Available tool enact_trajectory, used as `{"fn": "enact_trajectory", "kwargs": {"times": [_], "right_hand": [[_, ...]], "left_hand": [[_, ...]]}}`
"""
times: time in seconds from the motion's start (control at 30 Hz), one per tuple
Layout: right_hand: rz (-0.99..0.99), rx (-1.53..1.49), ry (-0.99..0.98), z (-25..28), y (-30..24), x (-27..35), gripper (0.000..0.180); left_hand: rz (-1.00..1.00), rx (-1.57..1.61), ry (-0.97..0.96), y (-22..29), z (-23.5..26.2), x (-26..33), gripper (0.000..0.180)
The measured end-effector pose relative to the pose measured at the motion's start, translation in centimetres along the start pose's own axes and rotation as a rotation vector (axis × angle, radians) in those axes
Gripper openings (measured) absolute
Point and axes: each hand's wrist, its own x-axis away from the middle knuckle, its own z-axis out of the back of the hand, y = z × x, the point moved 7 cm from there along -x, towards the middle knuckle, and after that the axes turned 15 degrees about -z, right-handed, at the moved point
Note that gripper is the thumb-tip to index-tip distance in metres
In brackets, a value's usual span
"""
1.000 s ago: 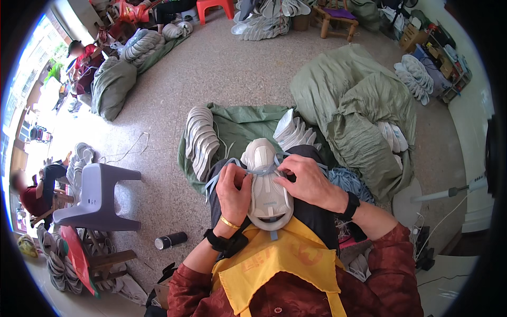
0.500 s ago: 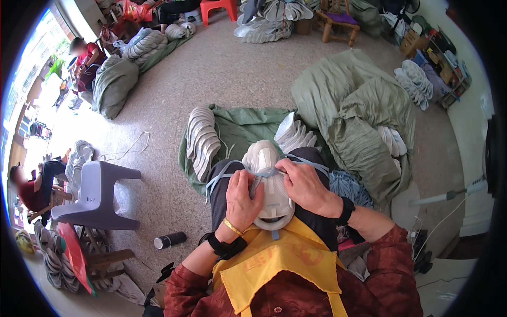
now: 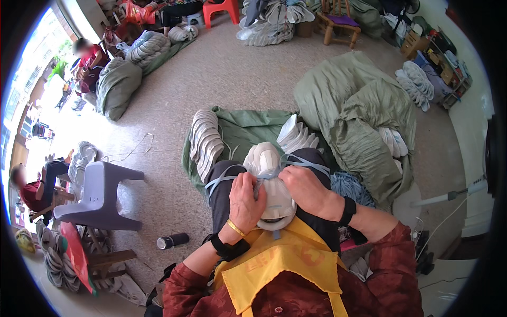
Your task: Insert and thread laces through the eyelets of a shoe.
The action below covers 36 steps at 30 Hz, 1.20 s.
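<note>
the white shoe sole [image 3: 268, 182] rests on my lap, long axis running away from me. my left hand [image 3: 246, 199] clasps its left side; my right hand [image 3: 303, 188], on its right, pinches the pale blue strap [image 3: 309, 164] across it. both are equally near.

Cardboard boxes [image 3: 411, 43], brown, stacked at one o'clock by the wall; red flat sign board [image 3: 75, 254], leaning at eight o'clock.
</note>
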Motion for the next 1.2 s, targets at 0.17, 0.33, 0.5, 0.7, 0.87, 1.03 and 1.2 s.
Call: {"fn": "enact_trajectory", "kwargs": {"times": [0.17,0.33,0.5,0.7,0.87,1.03,1.2], "right_hand": [[0.063,0.272,-0.041,-0.4,-1.6,-0.6,0.012],[0.223,0.246,0.122,1.6,-2.7,-1.0,0.012],[-0.114,-0.454,-0.015,0.5,-2.3,-1.4,0.007],[-0.122,-0.145,0.001,-2.5,-2.3,-2.4,0.007],[-0.138,-0.086,0.005,-3.4,-2.5,-2.4,0.009],[-0.110,-0.051,0.054,-3.5,-2.8,-2.3,0.009],[-0.096,-0.180,0.071,-2.7,-2.5,-2.5,0.007]], "left_hand": [[-0.014,0.035,-0.093,-1.2,-0.2,-0.4,0.020],[-0.005,0.094,-0.111,-1.7,-0.3,-0.8,0.020],[0.004,0.150,-0.107,-2.0,-0.2,-0.7,0.018],[-0.027,0.120,-0.102,-1.9,-0.3,-0.9,0.017],[-0.041,0.156,-0.033,-2.3,-0.2,-0.5,0.015],[-0.002,0.219,-0.013,-2.5,-0.2,-0.6,0.013],[0.033,0.283,-0.048,-1.8,0.1,-0.9,0.016]]}}
